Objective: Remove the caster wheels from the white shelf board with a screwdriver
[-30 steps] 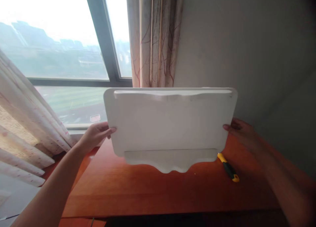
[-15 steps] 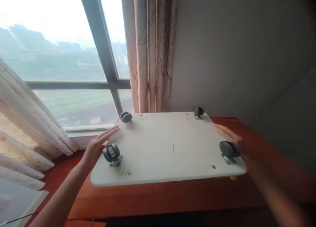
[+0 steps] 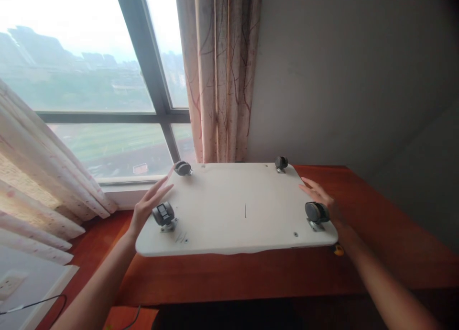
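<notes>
Fingers [image 3: 159, 195] of our left hand [image 3: 141, 216] and right hand [image 3: 332, 207] were extended and unclenched beside the white board [image 3: 222, 201], which lay casters [image 3: 317, 211] up between them, so we judged even, two-sided steadying best.

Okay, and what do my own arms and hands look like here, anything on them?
Both your left hand and your right hand look bare, with no glove, and the forearms show no sleeve in view. I see no watch, bracelet or ring on either side, though the fingers are small and slightly soft in the picture, so a thin ring could be missed.
</notes>
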Demonstrator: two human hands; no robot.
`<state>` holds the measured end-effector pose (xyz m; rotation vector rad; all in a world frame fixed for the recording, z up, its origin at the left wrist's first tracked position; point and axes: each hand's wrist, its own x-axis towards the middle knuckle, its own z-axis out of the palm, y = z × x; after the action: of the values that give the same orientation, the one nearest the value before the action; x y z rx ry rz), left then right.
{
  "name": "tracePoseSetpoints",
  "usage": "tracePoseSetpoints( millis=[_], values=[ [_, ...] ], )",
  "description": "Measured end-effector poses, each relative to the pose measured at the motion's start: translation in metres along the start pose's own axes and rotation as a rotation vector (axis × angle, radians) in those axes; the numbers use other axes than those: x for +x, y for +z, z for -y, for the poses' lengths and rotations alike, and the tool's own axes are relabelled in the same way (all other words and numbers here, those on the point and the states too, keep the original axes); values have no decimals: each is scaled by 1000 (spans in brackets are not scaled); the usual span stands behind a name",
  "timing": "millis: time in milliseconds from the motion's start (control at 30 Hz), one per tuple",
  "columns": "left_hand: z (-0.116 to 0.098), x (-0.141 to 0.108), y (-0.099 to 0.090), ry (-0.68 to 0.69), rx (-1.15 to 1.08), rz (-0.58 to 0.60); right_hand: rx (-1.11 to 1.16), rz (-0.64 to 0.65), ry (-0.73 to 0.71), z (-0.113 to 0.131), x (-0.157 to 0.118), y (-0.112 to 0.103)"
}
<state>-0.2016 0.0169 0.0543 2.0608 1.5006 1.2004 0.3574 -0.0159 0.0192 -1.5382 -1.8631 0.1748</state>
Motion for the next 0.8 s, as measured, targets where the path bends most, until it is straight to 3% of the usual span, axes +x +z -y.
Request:
tracePoseSetpoints(
  millis=[367, 567, 700, 800],
  values=[
    [22, -4, 9, 34, -29, -43, 38, -65, 35, 5, -6, 15],
    [14, -1, -2, -47, 45, -30, -33, -63, 139, -15, -15, 15],
    [-2, -25, -19, -174, 47, -193, -251, -51, 213, -34, -52, 10],
    [-16, -62, -31, -258, -70, -72, -444, 6, 294, -38, -86, 9]
  ],
)
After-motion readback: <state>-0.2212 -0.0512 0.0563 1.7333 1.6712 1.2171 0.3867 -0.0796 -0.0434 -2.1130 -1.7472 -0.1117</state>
